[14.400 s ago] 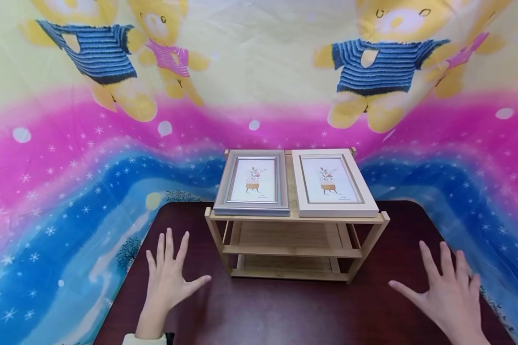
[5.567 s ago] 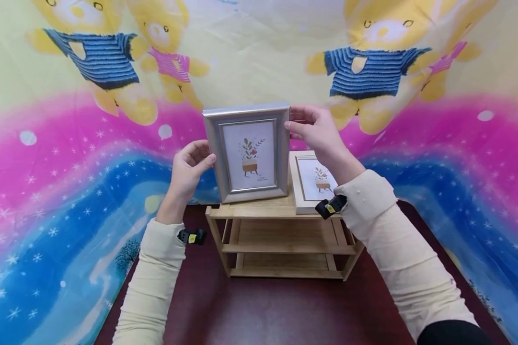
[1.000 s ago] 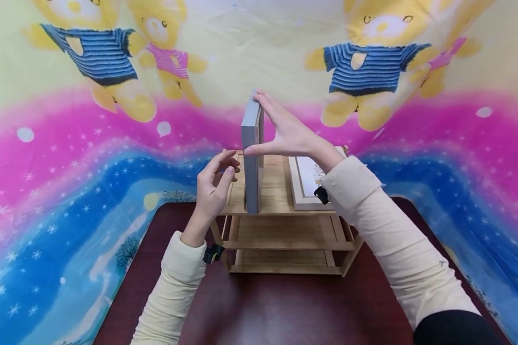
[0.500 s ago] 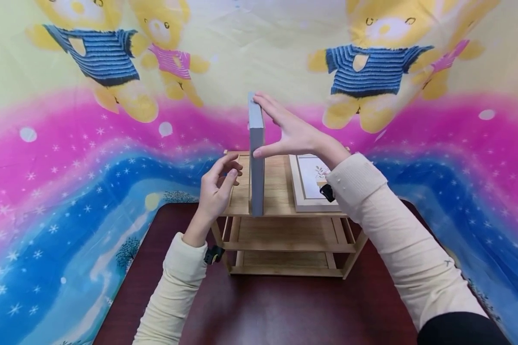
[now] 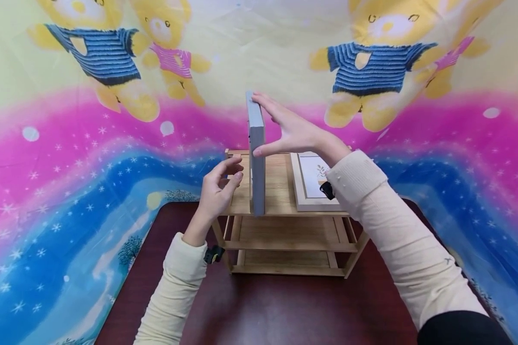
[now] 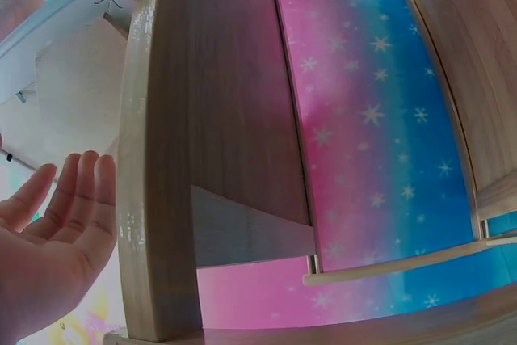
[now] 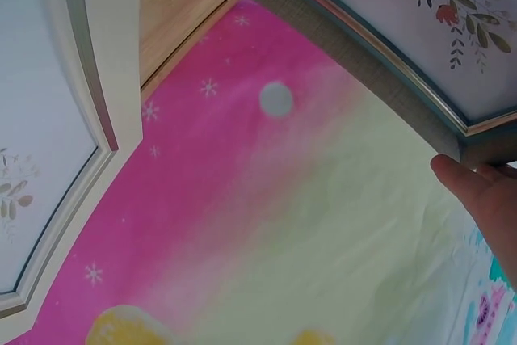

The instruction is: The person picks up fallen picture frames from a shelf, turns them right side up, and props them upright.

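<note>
A grey picture frame [image 5: 258, 167] stands upright on the top of a wooden rack [image 5: 280, 187], turned so its narrow side faces the head camera. My right hand [image 5: 296, 132] grips it, fingers at the top edge and thumb on the near side. To its left, my left hand [image 5: 215, 189] is held with loosely bent fingers, apart from the frame. The left wrist view shows the frame's pale backing [image 6: 77, 94] beyond those fingers. Its plant print [image 7: 472, 26] shows in the right wrist view. A white picture frame [image 5: 316, 206] lies flat at the right, partly hidden by my right arm.
Two lower shelves [image 5: 289, 233] of the rack sit under the top. The rack stands on a dark red-brown table [image 5: 284, 311]. A printed cloth [image 5: 259, 52] with bears and snowflakes hangs behind and around the sides.
The grey frame, first flat on the rack, was raised upright, then turned edge-on. My left hand has let go of it. Over the last second, the frame has turned only slightly.
</note>
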The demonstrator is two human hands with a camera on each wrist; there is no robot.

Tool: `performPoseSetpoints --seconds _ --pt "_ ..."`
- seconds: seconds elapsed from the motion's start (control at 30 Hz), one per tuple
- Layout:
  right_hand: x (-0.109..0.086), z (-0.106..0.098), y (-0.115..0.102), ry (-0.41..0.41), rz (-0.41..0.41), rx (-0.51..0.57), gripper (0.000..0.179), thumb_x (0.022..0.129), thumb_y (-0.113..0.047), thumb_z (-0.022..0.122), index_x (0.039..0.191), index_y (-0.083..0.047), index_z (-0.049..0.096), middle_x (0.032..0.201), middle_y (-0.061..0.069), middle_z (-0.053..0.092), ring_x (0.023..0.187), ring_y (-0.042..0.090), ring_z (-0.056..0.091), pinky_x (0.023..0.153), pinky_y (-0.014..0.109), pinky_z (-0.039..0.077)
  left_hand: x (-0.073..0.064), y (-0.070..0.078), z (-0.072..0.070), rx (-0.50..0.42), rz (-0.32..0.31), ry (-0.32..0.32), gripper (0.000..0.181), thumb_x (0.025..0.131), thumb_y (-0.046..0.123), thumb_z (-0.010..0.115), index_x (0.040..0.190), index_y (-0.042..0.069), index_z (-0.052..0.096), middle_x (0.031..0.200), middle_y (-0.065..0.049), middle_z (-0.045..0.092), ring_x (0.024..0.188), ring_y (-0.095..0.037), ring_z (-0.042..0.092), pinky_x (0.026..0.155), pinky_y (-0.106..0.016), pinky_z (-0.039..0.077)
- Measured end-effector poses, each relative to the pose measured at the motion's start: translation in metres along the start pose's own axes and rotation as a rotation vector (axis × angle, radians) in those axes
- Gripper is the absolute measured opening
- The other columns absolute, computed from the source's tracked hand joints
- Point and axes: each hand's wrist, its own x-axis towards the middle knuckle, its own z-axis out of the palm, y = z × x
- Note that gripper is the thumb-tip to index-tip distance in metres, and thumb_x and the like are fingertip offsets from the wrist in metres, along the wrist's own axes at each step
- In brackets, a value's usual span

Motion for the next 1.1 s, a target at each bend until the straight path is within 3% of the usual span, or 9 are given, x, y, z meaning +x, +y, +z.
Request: performPoseSetpoints --seconds 0.07,0.23,0.3,0.4,0.6,0.87,1.0,1.1 --pt "0.0 0.001 -0.001 0.003 -0.005 0.003 0.101 0.071 -0.032 0.076 0.147 -0.013 0.011 0.152 0.0 0.003 0.135 0.006 0.008 0.108 0.035 0.021 0.0 0.0 0.0 0.031 -0.023 -0.017 0.033 0.086 -0.006 0.05 0.118 -0.014 0.05 0.102 -0.031 0.056 0.093 -0.036 0.054 0.074 -0.047 0.049" --pt "0.0 0.003 -0.002 0.016 -0.011 0.019 0.101 0.072 -0.032 0.076 0.147 -0.015 0.011 0.153 0.0 0.002 0.135 0.004 0.005 0.108 0.035 0.019 0.003 -0.024 0.004 0.052 -0.041 -0.043 0.035 0.087 0.0 0.055 0.121 -0.008 0.052 0.107 -0.024 0.057 0.095 -0.031 0.056 0.075 -0.046 0.05" --pt "0.0 0.004 -0.001 0.02 -0.01 0.028 0.101 0.072 -0.032 0.076 0.147 -0.016 0.011 0.153 -0.001 0.002 0.135 0.003 0.006 0.108 0.034 0.019 0.004 -0.034 0.005 0.06 -0.036 -0.04 0.037 0.087 0.004 0.058 0.123 -0.004 0.053 0.108 -0.021 0.058 0.094 -0.029 0.056 0.074 -0.043 0.05" --pt "0.001 0.005 -0.001 0.027 -0.011 0.041 0.1 0.072 -0.031 0.076 0.147 -0.017 0.011 0.153 -0.001 0.002 0.135 0.003 0.007 0.108 0.032 0.019 0.004 -0.037 0.006 0.097 -0.007 -0.022 0.037 0.086 0.008 0.062 0.121 -0.001 0.055 0.104 -0.018 0.059 0.091 -0.026 0.058 0.07 -0.039 0.051" --pt "0.002 0.007 -0.001 0.034 -0.011 0.051 0.1 0.072 -0.031 0.076 0.147 -0.017 0.011 0.152 -0.003 0.003 0.135 0.003 0.007 0.108 0.031 0.018 0.004 -0.038 0.003 0.188 0.1 0.047 0.031 0.082 0.009 0.066 0.11 -0.004 0.061 0.098 -0.016 0.062 0.084 -0.023 0.06 0.061 -0.038 0.052" --pt "0.004 0.008 -0.002 0.035 -0.008 0.02 0.098 0.073 -0.034 0.074 0.147 -0.018 0.012 0.152 -0.005 0.004 0.135 0.002 0.007 0.109 0.034 0.018 0.005 -0.036 -0.013 0.347 0.229 0.112 0.026 0.079 0.006 0.067 0.102 -0.004 0.064 0.092 -0.017 0.062 0.079 -0.025 0.06 0.058 -0.037 0.052" --pt "0.007 0.009 -0.003 0.029 -0.004 -0.006 0.097 0.073 -0.036 0.074 0.147 -0.019 0.013 0.152 -0.007 0.005 0.135 0.003 0.007 0.109 0.037 0.016 0.002 -0.032 -0.015 0.412 0.239 0.098 0.025 0.078 0.007 0.067 0.1 -0.004 0.064 0.09 -0.016 0.062 0.079 -0.024 0.06 0.059 -0.036 0.051" --pt "0.008 0.01 -0.005 0.024 0.001 -0.015 0.097 0.072 -0.037 0.074 0.147 -0.02 0.014 0.152 -0.008 0.005 0.135 0.004 0.007 0.109 0.038 0.015 -0.003 -0.026 -0.013 0.463 0.188 0.058 0.029 0.076 0.009 0.068 0.102 -0.004 0.062 0.091 -0.016 0.062 0.08 -0.024 0.059 0.061 -0.035 0.051"
